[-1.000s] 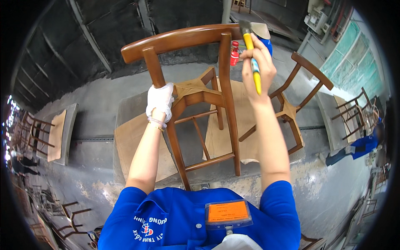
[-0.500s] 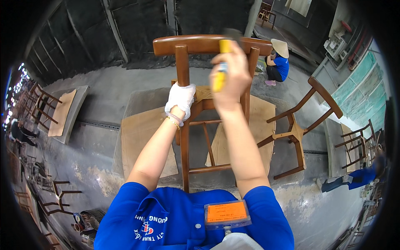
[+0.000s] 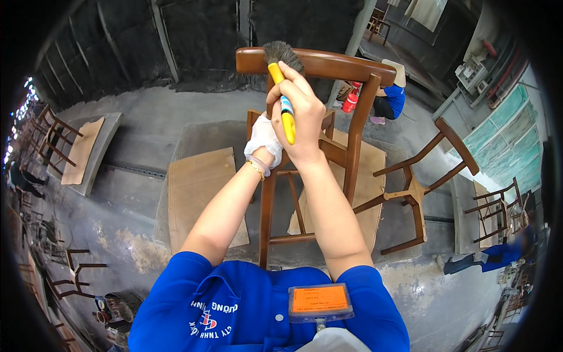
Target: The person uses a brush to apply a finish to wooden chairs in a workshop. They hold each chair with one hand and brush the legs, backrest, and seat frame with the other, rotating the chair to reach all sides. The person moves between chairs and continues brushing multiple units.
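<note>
A brown wooden chair (image 3: 343,66) stands upright in front of me, its back facing me. My left hand (image 3: 264,138), in a white glove, is closed round the chair's left back post below the top rail. In my bare right hand (image 3: 302,120) is a brush (image 3: 287,128) with a yellow handle and dark, bushy bristles. Those bristles lie at the left part of the top rail, seemingly touching it. The right hand partly covers the left post and overlaps the glove's edge.
Brown cardboard (image 3: 202,193) lies under the chair. To the right stands another wooden chair (image 3: 413,190). Beyond the top rail a person in blue (image 3: 394,100) crouches beside a red container (image 3: 350,103). Another person (image 3: 498,257) is at far right. A cardboard-topped platform (image 3: 85,152) lies left.
My right hand has swept the brush leftward along the top rail. The chair's back has shifted a little right in view and looks turned; my left hand still holds its post.
</note>
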A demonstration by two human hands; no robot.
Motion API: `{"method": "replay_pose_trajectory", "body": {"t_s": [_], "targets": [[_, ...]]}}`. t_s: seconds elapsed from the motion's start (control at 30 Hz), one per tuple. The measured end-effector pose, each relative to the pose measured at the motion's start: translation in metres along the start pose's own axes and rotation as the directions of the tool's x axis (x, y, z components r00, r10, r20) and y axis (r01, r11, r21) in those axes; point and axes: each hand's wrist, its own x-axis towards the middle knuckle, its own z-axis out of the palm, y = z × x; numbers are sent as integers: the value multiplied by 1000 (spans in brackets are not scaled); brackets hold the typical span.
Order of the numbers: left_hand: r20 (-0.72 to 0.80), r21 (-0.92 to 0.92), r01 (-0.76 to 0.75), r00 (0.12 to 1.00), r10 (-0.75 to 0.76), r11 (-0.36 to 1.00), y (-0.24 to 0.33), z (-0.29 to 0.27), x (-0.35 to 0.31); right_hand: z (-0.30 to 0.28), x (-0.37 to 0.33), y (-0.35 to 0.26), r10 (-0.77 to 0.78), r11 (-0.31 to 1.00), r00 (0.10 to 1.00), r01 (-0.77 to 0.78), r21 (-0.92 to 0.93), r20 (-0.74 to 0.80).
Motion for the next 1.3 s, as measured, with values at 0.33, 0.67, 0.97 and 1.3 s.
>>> {"method": "replay_pose_trajectory", "body": {"t_s": [0.33,0.67,0.97,1.3], "targets": [[6,116,143,989,-145,983,-9,7,0,-7,25,-6,-84,886,995,46,-462,-62],[164,392,-253,965,203,885,-21,9,-2,48,25,-49,-58,988,995,46,-149,-78],[31,280,-438,894,448,854,-44,23,3,63,6,-43,42,999,999,-42,-17,-30],[166,106,-179,973,160,978,-17,17,-2,41,19,-70,-72,964,997,67,-258,-12]]}}
